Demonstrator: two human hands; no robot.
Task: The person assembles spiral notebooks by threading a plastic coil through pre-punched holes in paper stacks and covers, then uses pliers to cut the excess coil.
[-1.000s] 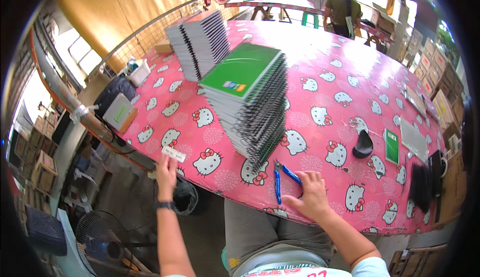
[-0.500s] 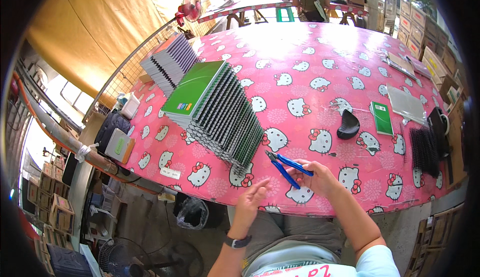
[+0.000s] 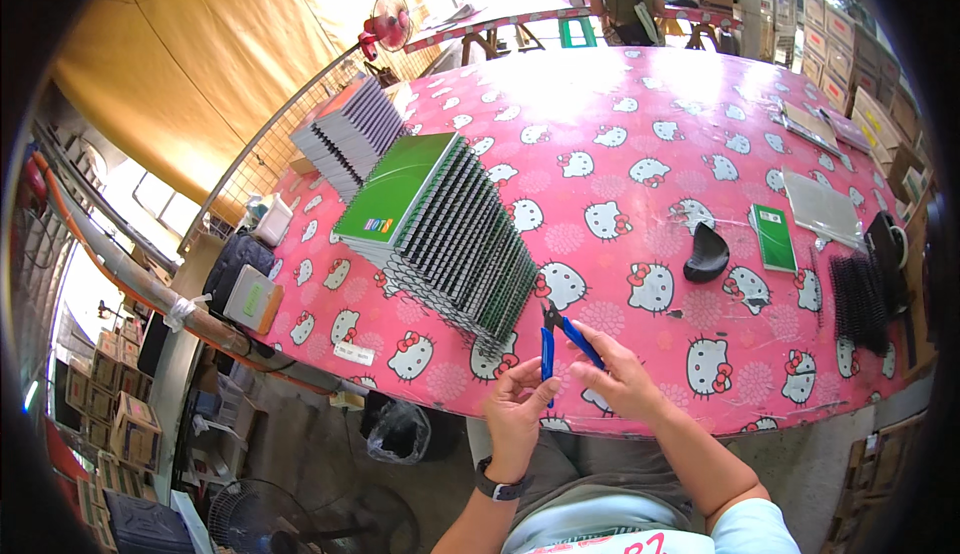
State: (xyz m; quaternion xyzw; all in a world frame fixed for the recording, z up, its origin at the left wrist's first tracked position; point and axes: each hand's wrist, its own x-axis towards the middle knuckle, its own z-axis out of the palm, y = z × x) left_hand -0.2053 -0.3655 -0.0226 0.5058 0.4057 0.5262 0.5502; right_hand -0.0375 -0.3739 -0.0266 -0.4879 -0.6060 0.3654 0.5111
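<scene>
A pair of wire cutters [image 3: 548,339] with blue handles stands between my hands above the table's front part, its jaws pointing away from me and its handles spread. My left hand [image 3: 515,409] is closed on the left handle, with thumb and fingers pinching it low down. The other handle lies in my right hand [image 3: 618,379], whose fingers are bent round it. Just beyond my left hand rises a tall stack of spiral notebooks [image 3: 405,189] with a green cover on top and black wire coils facing right. Neither hand touches the stack.
Behind it stands a second stack of notebooks [image 3: 345,124]. On the pink patterned table [image 3: 640,244] lie a black curved holder [image 3: 706,254], a small green notebook [image 3: 773,237], clear plastic sleeves [image 3: 820,209] and black coils [image 3: 858,304]. A person [image 3: 625,4] is at a far table.
My left hand has moved up and right and taken hold of the left handle. The cutters have turned more upright and shifted slightly left with my right hand.
</scene>
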